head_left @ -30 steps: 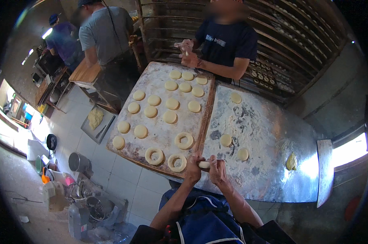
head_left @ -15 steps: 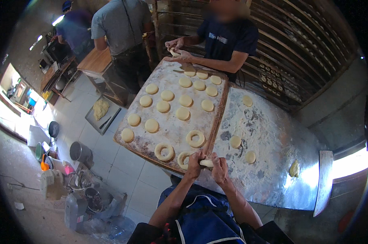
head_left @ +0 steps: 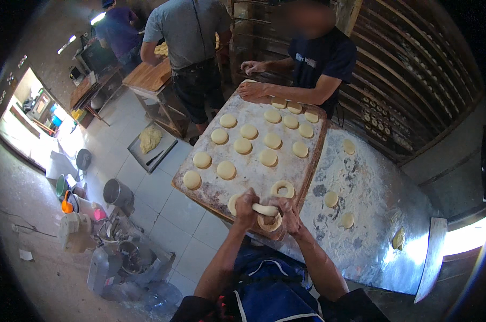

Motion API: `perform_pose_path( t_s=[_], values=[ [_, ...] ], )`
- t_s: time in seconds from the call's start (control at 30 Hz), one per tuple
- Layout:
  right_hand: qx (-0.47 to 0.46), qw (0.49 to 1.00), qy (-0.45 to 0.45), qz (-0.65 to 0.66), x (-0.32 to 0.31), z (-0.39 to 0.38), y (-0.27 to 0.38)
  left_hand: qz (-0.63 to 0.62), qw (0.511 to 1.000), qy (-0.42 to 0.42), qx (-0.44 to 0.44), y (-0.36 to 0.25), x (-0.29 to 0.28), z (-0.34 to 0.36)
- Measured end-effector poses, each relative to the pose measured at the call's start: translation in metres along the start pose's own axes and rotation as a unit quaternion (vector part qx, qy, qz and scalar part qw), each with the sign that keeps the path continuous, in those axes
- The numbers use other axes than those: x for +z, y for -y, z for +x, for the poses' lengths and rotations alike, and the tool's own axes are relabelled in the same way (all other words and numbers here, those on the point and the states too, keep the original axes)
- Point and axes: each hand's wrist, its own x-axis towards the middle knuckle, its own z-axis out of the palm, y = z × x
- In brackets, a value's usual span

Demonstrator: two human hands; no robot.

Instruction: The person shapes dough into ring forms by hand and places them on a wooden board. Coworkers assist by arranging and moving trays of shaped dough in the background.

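Observation:
Between my two hands, above the near corner of a floured wooden board, a ring of dough is stretched. My left hand is closed on its left end, and my right hand is closed on the right end. Just under it lies another dough ring, partly covered. A further ring rests right behind my right hand; one more shows partly beside my left hand. Several flat round dough pieces are spread over the rest of the board.
Across the board a person rests a hand at its far edge. Right of it, a floury metal table bears a few dough rounds. A tray with dough and a knife stands on the floor at left, near pots. Racks line the back.
My view has shifted, so the board appears further right. The dough ring between my hands now spans a wider gap. The person opposite has lowered their hands from a dough piece to the board's edge.

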Motion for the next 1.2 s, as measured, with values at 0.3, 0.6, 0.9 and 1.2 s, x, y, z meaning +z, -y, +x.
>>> perform_pose_path(
  t_s=[0.3,0.6,0.9,1.2],
  values=[
    [0.202,0.852,-0.005,-0.483,0.01,0.079,0.025,0.536,0.833,-0.117,0.074,-0.011,-0.029,0.077],
    [0.156,0.859,0.049,-0.485,0.015,0.073,0.003,0.467,0.869,-0.094,0.134,-0.004,-0.024,0.066],
    [-0.067,0.843,0.144,-0.514,0.108,0.134,-0.068,0.708,0.615,-0.347,0.036,-0.002,-0.141,0.05],
    [0.053,0.945,0.099,-0.306,0.103,0.113,-0.044,0.428,0.898,-0.088,0.044,-0.053,-0.153,0.04]
  ],
)
